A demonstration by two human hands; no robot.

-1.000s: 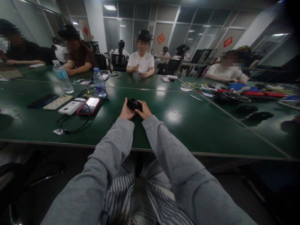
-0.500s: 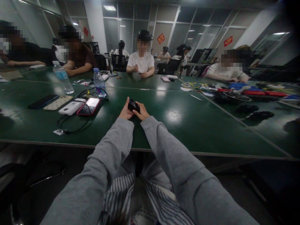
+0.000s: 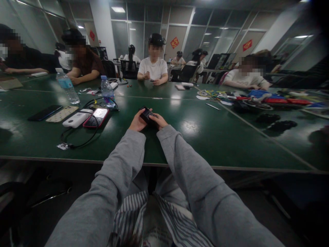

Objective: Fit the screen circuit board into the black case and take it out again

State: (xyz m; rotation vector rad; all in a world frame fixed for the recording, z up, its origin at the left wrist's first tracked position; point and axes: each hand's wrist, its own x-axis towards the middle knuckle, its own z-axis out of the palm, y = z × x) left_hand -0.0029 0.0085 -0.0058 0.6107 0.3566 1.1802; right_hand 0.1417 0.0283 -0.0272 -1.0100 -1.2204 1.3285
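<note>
Head view: left grip [image 3: 137, 121] and right grip [image 3: 159, 121] both clasp a black boxlike object [image 3: 146, 114] over the desk [image 3: 185, 151], probably to steady it from two sides.

The single view came from the wearer's head, facing forward and down along the sleeves [image 3: 118, 168] to the hands [image 3: 137, 122], which sat near the middle of the frame. It looked from close above the lap [image 3: 133, 206] across the bench [image 3: 192, 151], wide and far enough to take in the people [image 3: 153, 70] opposite and the back windows [image 3: 136, 34].
</note>
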